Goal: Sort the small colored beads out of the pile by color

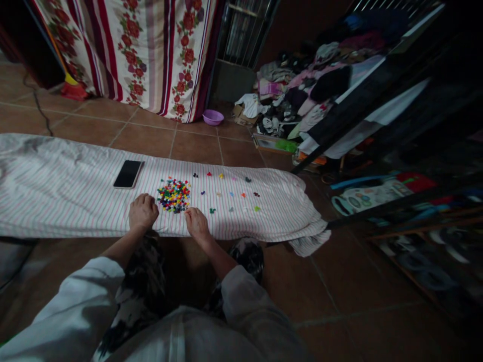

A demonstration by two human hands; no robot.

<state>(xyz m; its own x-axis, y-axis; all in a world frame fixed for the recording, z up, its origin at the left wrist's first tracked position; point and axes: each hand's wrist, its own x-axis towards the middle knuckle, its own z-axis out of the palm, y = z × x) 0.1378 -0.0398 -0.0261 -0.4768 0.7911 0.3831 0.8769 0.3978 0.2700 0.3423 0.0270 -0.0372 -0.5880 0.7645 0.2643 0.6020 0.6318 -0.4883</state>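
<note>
A pile of small multicoloured pieces (173,195) lies on a striped cloth (83,191) in front of me. My left hand (144,211) rests on the cloth at the pile's left edge, fingers curled; whatever they hold, if anything, is hidden. At the pile's lower right, my right hand (196,222) has thumb and fingers pinched together, and what is between them is too small to name. Small groups sorted by colour spread out to the right in rows, among them a yellow group (221,176), a dark green group (212,211) and a light green group (257,208).
A phone (129,174) with a dark screen lies left of the pile. Beyond the cloth are a tiled floor (151,131), a purple basin (213,117), a flowered curtain (151,55) and a heap of clothes (302,85). Dark bars (362,211) cross the right side.
</note>
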